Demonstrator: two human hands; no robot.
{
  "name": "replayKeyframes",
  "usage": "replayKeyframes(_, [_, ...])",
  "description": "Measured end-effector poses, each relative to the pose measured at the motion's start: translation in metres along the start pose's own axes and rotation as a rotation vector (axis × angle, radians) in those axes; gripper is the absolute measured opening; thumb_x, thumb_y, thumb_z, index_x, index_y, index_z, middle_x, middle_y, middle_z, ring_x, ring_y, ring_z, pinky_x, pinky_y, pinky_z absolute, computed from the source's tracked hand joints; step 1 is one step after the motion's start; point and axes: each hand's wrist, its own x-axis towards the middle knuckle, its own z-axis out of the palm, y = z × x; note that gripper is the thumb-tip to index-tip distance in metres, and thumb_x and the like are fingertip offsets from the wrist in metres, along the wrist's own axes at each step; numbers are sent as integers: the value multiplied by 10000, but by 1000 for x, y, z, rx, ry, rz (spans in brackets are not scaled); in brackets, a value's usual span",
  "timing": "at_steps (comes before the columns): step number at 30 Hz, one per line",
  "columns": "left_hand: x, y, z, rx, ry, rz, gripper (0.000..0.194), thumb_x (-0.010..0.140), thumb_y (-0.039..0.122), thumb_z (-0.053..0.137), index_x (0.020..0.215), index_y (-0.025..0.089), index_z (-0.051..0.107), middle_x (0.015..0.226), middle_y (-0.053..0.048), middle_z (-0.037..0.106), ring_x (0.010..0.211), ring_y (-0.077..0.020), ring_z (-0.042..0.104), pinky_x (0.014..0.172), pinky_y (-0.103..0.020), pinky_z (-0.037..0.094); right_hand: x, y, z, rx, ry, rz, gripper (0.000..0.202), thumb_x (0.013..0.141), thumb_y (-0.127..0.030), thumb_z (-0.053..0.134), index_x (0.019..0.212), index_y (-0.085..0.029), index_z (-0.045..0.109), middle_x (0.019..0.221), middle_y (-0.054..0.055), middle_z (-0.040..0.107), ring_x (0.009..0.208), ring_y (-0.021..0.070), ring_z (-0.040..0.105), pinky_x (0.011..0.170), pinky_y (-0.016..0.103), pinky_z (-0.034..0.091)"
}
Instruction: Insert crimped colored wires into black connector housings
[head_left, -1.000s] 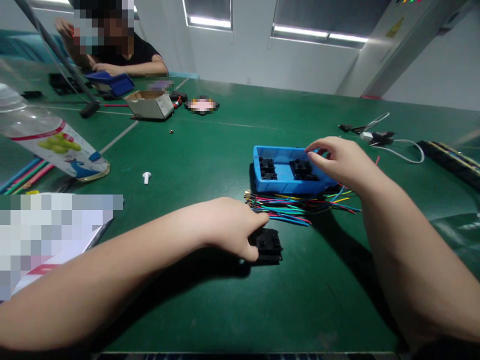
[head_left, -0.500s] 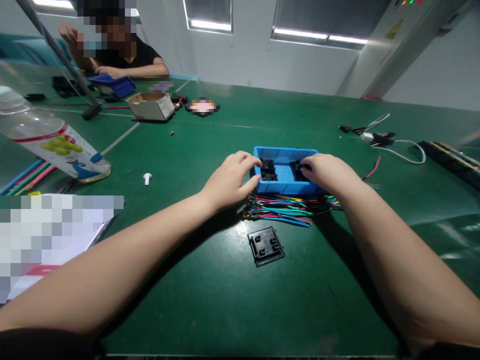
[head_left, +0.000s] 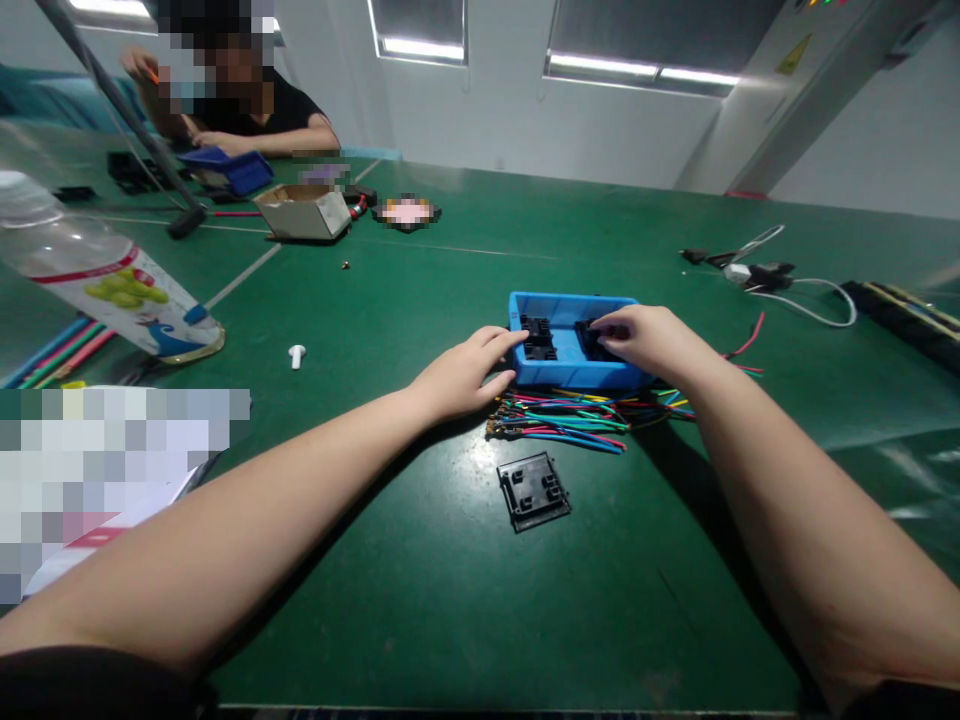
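Observation:
A blue plastic bin [head_left: 577,375] with black plastic parts [head_left: 538,340] in its left end stands in front of me. My left hand [head_left: 465,375] is open at the bin's left wall, thumb and fingers apart, fingertips at the rim. Reaching over the right end, my right hand [head_left: 646,338] has its fingers closed on another black plastic part [head_left: 587,338] inside the bin; the fingers partly cover it. Colored wires [head_left: 562,415] with metal ends lie in a bundle along the bin's near side. Closer to me, a square black plastic plate [head_left: 534,490] with raised clips lies on the table.
The green table [head_left: 420,600] holds a plastic bottle [head_left: 120,290] and papers [head_left: 150,480] at left, with a white earbud [head_left: 297,356] nearby. Farther back are an open carton [head_left: 307,212] and a seated person [head_left: 262,120]. A white cable [head_left: 810,320] lies at right.
My left hand has lowered slightly against the bin's left side, its fingers straighter. My right fingers have shifted a little within the bin, and the black part there has moved slightly left.

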Motion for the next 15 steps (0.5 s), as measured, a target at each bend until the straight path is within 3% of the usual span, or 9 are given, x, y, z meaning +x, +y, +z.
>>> replayKeyframes(10, [-1,0,0,15,-13,32,549,923,262,494,1446,135,387,1409,-189,478,1164,-231,583,1045,-431,479,-5,-5,-12,9,11,37,370,878,-213,488,1170,-154,708,1188,112,712,1085,275,664,960,391,520])
replayKeyframes(15, [-1,1,1,27,-18,38,573,914,252,489,1459,135,357,1420,-190,469,1262,-257,524,1071,-435,461,-6,-9,-9,20,-34,92,428,935,-395,443,1209,-157,668,1277,143,664,1163,318,622,985,440,498])
